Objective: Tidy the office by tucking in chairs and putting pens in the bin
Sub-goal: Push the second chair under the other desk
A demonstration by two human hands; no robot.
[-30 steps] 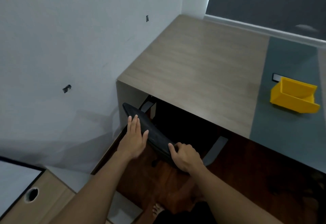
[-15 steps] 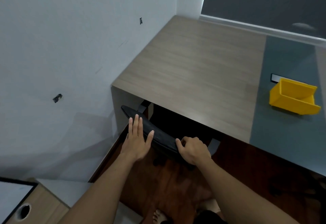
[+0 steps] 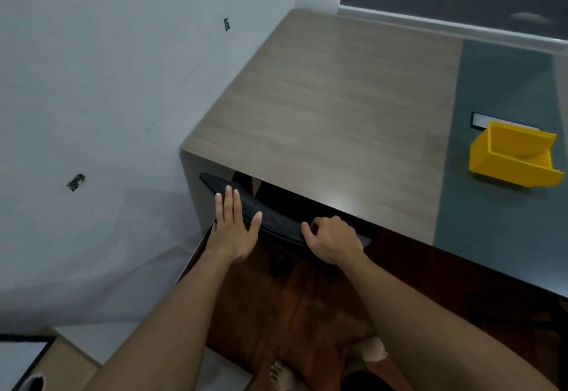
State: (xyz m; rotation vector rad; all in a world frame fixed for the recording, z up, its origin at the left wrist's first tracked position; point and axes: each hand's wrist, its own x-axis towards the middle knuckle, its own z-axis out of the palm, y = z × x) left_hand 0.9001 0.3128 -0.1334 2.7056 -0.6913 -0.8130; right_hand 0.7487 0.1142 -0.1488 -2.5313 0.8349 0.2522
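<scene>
Chair back (image 3: pixel 276 221), at desk's (image 3: pixel 338 107) near edge: we are laying our left hand (image 3: pixel 233 230) flat, fingers spread, and curling right hand (image 3: pixel 333 238) fingers over its top.

My desk (image 3: pixel 332 107) is wood grain on the left with a grey-green strip on the right. On that strip sits a yellow bin (image 3: pixel 513 157), a small white rectangle (image 3: pixel 479 120) just behind it.

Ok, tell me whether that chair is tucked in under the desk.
Mostly in: only the chair's backrest shows at the desk edge, both hands on it, left hand flat, right hand curled over its top.
</scene>
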